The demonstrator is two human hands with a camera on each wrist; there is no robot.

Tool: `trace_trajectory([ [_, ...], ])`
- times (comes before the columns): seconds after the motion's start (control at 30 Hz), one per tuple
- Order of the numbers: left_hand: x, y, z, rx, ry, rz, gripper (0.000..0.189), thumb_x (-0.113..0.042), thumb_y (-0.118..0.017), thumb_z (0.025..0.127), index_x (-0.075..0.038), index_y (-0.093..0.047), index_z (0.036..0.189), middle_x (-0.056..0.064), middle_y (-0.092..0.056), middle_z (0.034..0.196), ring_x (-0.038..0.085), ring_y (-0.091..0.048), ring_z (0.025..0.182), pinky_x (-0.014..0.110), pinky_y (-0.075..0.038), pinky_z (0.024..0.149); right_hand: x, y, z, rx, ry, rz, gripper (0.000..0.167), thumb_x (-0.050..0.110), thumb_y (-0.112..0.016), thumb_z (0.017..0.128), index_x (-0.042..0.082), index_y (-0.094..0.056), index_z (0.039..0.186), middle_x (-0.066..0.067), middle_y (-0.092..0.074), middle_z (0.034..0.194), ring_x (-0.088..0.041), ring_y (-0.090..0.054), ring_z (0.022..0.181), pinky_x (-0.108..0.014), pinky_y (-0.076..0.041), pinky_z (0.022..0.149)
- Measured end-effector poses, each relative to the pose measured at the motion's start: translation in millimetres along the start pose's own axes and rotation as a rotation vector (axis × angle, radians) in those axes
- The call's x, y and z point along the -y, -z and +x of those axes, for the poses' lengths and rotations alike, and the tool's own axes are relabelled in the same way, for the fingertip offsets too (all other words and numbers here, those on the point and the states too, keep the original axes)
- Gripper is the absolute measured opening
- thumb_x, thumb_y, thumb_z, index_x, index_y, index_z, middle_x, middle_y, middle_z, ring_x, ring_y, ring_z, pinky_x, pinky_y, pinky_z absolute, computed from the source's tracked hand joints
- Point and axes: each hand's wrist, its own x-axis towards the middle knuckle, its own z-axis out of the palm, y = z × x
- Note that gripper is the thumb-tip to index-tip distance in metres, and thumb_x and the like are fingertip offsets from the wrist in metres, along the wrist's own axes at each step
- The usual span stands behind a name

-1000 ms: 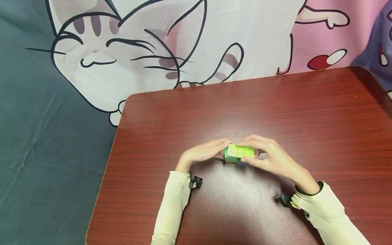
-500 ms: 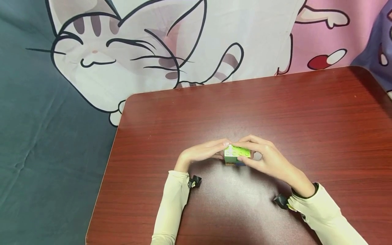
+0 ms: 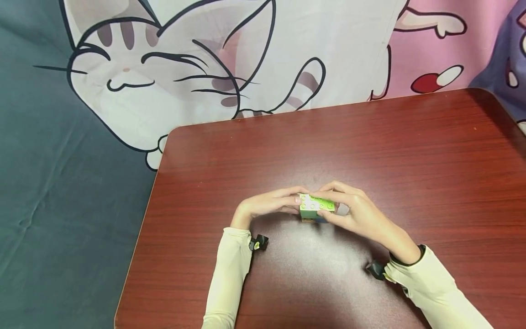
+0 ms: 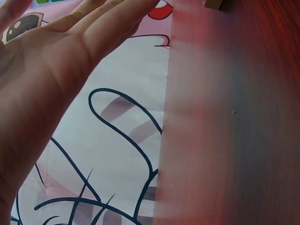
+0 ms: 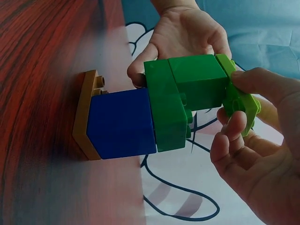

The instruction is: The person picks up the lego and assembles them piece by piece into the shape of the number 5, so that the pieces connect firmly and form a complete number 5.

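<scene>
A stack of toy building bricks stands on the table between both hands. In the right wrist view it runs from a brown base plate (image 5: 86, 117) through a blue brick (image 5: 121, 124) to a green brick (image 5: 164, 110) and a second, offset green brick (image 5: 199, 79). A thin lime-green brick (image 3: 316, 203) tops the stack, slightly angled in the right wrist view. My right hand (image 3: 357, 212) pinches this lime brick between thumb and fingers. At the stack's left end, my left hand (image 3: 269, 203) holds around the green bricks, its fingertips partly hidden behind them.
The reddish-brown wooden table (image 3: 230, 160) extends around the stack. Behind it hangs a cartoon-cat cloth (image 3: 164, 91) against the far table edge. Black wrist cameras (image 3: 260, 242) sit below both hands.
My right hand has shifted slightly left, and the lime brick has moved with it to line up more closely over the green one. My left fingertips have slid a little down the stack's end.
</scene>
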Motion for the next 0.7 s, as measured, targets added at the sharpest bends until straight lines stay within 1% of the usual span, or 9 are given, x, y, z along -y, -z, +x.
trace_trajectory([
  [0.17, -0.6, -0.2, -1.5, 0.009, -0.022, -0.009, 0.037, -0.011, -0.038, 0.099, 0.004, -0.037, 0.133, 0.015, -0.050, 0.121, 0.018, -0.054, 0.107, 0.042, -0.039, 0.097, 0.4, -0.5, 0.1, 0.003, -0.002, -0.008, 0.038, 0.010, -0.072, 0.077, 0.007, -0.066, 0.115, 0.002, -0.060, 0.104, -0.005, -0.054, 0.074, -0.019, -0.045, 0.057],
  [0.33, -1.5, -0.9, -1.5, 0.035, -0.068, -0.001, 0.038, -0.010, -0.037, 0.099, 0.005, -0.035, 0.133, 0.018, -0.051, 0.121, 0.018, -0.054, 0.106, 0.045, -0.037, 0.099, 1.6, 0.1, 0.9, 0.008, -0.016, -0.027, 0.038, 0.012, -0.072, 0.078, 0.007, -0.065, 0.115, 0.003, -0.061, 0.104, -0.005, -0.054, 0.078, -0.018, -0.044, 0.057],
  [0.47, -1.4, -0.6, -2.7, 0.039, -0.091, 0.037, 0.037, -0.010, -0.037, 0.099, 0.004, -0.034, 0.132, 0.017, -0.052, 0.119, 0.018, -0.055, 0.103, 0.048, -0.037, 0.097, 2.7, 0.6, 1.8, 0.013, -0.011, -0.035, 0.038, 0.012, -0.073, 0.078, 0.006, -0.065, 0.115, 0.003, -0.061, 0.104, -0.005, -0.055, 0.079, -0.018, -0.044, 0.057],
  [0.6, -1.7, -0.3, -3.4, 0.037, -0.099, 0.079, 0.034, -0.011, -0.037, 0.099, 0.004, -0.035, 0.129, 0.015, -0.052, 0.116, 0.017, -0.055, 0.099, 0.052, -0.037, 0.095, 3.6, 2.1, 2.1, 0.011, -0.015, -0.014, 0.037, 0.011, -0.075, 0.077, 0.007, -0.066, 0.113, 0.003, -0.063, 0.104, -0.005, -0.055, 0.078, -0.021, -0.045, 0.056],
  [0.7, -3.1, -0.5, -3.4, 0.046, -0.107, 0.111, 0.030, -0.008, -0.035, 0.099, 0.003, -0.034, 0.126, 0.017, -0.053, 0.115, 0.016, -0.055, 0.097, 0.055, -0.037, 0.094, 3.6, 3.5, 1.6, 0.012, -0.025, 0.004, 0.037, 0.010, -0.076, 0.076, 0.009, -0.066, 0.112, 0.005, -0.063, 0.103, -0.004, -0.055, 0.080, -0.022, -0.045, 0.058],
])
